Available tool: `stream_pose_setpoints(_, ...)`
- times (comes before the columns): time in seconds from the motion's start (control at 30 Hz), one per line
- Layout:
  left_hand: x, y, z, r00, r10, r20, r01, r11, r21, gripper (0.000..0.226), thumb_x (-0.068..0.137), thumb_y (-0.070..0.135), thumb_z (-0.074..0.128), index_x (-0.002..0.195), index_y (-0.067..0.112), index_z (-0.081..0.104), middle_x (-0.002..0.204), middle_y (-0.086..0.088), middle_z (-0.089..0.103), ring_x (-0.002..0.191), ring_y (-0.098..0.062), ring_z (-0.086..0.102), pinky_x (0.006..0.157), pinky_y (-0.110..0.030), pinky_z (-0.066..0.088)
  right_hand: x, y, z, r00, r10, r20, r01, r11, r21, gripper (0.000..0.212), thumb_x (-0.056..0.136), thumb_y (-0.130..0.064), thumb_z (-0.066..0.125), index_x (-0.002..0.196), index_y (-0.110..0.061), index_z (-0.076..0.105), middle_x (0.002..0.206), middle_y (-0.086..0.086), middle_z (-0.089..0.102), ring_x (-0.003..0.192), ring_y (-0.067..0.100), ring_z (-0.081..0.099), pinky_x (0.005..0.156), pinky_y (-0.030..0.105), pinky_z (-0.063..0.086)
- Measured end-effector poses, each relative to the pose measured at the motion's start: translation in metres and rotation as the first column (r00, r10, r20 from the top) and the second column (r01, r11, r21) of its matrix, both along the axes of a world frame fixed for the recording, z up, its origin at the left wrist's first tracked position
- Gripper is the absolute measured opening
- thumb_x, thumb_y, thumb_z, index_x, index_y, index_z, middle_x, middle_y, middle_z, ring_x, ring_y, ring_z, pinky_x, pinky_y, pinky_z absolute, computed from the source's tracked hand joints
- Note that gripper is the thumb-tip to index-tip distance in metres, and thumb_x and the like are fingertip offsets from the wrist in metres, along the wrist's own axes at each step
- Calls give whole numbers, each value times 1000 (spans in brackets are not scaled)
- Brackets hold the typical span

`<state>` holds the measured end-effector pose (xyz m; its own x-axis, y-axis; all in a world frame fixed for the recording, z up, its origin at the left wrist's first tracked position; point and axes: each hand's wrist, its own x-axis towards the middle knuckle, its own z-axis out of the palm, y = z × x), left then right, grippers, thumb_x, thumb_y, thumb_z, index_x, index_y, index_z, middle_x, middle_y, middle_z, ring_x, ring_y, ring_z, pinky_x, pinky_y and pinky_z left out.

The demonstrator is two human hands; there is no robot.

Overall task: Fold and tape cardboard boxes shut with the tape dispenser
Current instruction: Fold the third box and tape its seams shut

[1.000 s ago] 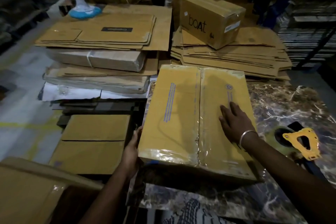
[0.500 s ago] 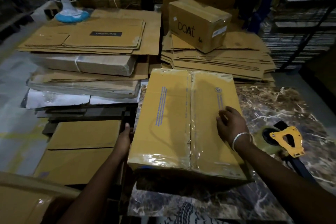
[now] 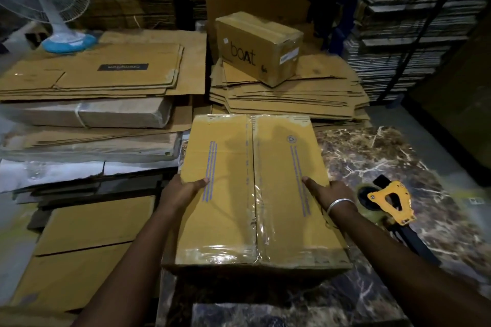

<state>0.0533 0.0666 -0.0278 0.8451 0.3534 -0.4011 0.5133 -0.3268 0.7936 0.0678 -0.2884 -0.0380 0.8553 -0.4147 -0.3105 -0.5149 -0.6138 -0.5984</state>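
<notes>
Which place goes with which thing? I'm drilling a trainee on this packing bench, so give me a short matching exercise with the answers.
Things:
1. tape dispenser
2. boAt box
3. fan
4. taped box

Places:
A. on the stack of flat cardboard at the back
B. far left, blue base on flattened cartons
C. between both hands, on the marble table
D. lying on the table, right of the right hand

Pairs: 1-D, 2-A, 3-B, 4-C
</notes>
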Motion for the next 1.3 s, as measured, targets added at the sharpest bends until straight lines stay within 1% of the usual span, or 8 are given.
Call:
stream_pose_setpoints(0.27,9,-8,18,1000,-12,-23,13,997,80,59,70,60,80,116,24,66,114,-7,70,99,-31,66,90,-43,53,5,-14,17,999,25,-27,-27,998,-57,69,76,-79,62,61,-12,52,54,7,53,52,26,55,50,34,44)
stream_pose_setpoints(0.37,17,-22,36,1000,12,2,-12,999,53,73,53,69,81,108,23,71,100,-4,75,85,-27,71,81,-41,58,13,-32,45,999,26,28,-26,1000,-1,65,77,-74,66,76,-10,64,69,13,66,59,28,60,54,35,49)
stream_pose_setpoints(0.53,36,-84,81,992,0,124,1,1000,-2,66,61,57,87,112,19,71,94,-5,76,78,-27,74,75,-41,59,29,-96,104,992,40,119,-41,999,8,70,81,-71,64,104,-6,65,87,9,57,83,32,59,65,33,46)
stream_pose_setpoints(0.73,69,-204,110,999,-7,50,9,999,-31,84,36,73,89,98,17,76,91,-8,77,80,-35,74,84,-54,58,29,-232,141,982,9,189,-26,996,85,57,81,-67,68,99,-14,60,98,8,60,79,30,51,69,38,50)
stream_pose_setpoints(0.9,94,-334,107,998,-33,48,36,996,-79,95,24,63,93,105,16,74,90,-11,77,79,-38,74,83,-60,58,20,-376,169,978,-68,196,44,991,125,55,80,-64,71,77,-10,58,87,10,60,65,25,55,45,25,37)
stream_pose_setpoints(1.03,86,-461,135,994,-88,61,95,989,-112,81,33,49,90,101,12,70,84,-16,76,73,-38,73,78,-59,59,15,-480,177,974,-110,199,84,988,132,76,77,-68,70,117,-3,64,112,16,65,87,36,63,55,33,47)
stream_pose_setpoints(1.17,94,-557,138,985,-139,100,152,979,-133,71,43,38,86,104,5,69,88,-19,74,71,-35,71,70,-43,56,16,-563,177,972,-158,176,142,985,101,62,79,-65,72,99,-8,58,100,11,63,77,30,57,71,36,47)
stream_pose_setpoints(1.3,121,-630,126,978,-182,107,197,967,-162,78,39,41,87,107,7,68,90,-15,74,71,-34,72,66,-45,59,25,-632,167,954,-245,169,240,969,51,75,76,-68,72,115,-4,62,105,12,59,87,34,56,73,36,45)
